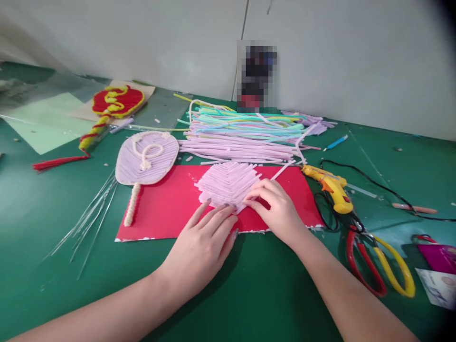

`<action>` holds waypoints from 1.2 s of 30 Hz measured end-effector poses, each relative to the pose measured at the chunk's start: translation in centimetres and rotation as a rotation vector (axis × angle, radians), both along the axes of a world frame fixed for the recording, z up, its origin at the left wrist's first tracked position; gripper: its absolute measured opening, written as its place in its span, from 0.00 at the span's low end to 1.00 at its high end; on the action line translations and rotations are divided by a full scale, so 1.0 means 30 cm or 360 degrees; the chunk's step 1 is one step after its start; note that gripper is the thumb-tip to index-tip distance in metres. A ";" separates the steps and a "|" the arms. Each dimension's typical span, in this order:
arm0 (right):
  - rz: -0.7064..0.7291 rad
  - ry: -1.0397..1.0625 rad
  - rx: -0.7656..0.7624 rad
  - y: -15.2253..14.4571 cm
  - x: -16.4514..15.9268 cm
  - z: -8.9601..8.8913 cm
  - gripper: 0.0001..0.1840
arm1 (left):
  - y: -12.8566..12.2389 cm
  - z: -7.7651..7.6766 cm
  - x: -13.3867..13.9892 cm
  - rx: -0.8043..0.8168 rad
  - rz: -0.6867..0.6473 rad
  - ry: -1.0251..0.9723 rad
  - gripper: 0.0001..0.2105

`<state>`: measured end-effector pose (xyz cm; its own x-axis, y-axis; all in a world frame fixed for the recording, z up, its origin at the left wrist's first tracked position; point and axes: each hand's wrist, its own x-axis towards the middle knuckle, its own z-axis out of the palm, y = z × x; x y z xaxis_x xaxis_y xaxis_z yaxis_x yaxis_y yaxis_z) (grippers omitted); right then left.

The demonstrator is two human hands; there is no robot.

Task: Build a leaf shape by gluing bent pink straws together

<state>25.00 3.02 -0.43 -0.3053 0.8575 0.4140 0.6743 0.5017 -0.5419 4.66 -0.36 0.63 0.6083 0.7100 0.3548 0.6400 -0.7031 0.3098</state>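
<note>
A pale pink panel point(228, 183) of pipe cleaners set side by side in a V pattern lies on a red sheet point(167, 209). My left hand point(208, 242) rests with fingers stretched over the panel's lower edge. At its lower right side, my right hand point(276, 209) pinches a pink pipe cleaner point(284, 169). Its far end sticks out beyond my knuckles, while the pinched end is mostly hidden by my fingers. To the left, a finished-looking lilac fan point(146, 159) with a cream rim and twisted handle overlaps the red sheet.
Behind the sheet lie bundled pipe cleaners point(242, 128). On the right are a yellow glue gun point(331, 187) with a black cord, red-and-yellow-handled scissors point(370, 259) and a blue pen-like tool point(335, 142). A red-and-yellow fan point(117, 100) and thin wires point(96, 204) lie left.
</note>
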 end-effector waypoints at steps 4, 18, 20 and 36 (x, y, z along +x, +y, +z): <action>-0.0018 0.0056 -0.0003 0.001 0.008 0.003 0.04 | -0.009 0.008 -0.001 0.0054 0.0002 -0.0009 0.12; -0.0006 -0.0023 0.0103 0.001 0.009 -0.005 0.07 | -0.058 0.009 0.012 0.0177 -0.0190 0.0149 0.14; 0.0002 -0.0035 0.0093 0.002 0.010 -0.010 0.07 | -0.055 0.011 0.012 0.0160 -0.0168 0.0155 0.14; 0.0007 -0.0058 0.0086 0.001 0.009 -0.008 0.07 | -0.051 0.003 0.010 0.0121 -0.0123 0.0145 0.15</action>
<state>25.26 3.06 -0.66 -0.3250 0.8328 0.4482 0.6908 0.5327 -0.4889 4.95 -1.90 0.70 0.6923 0.6330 0.3465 0.6061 -0.7706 0.1969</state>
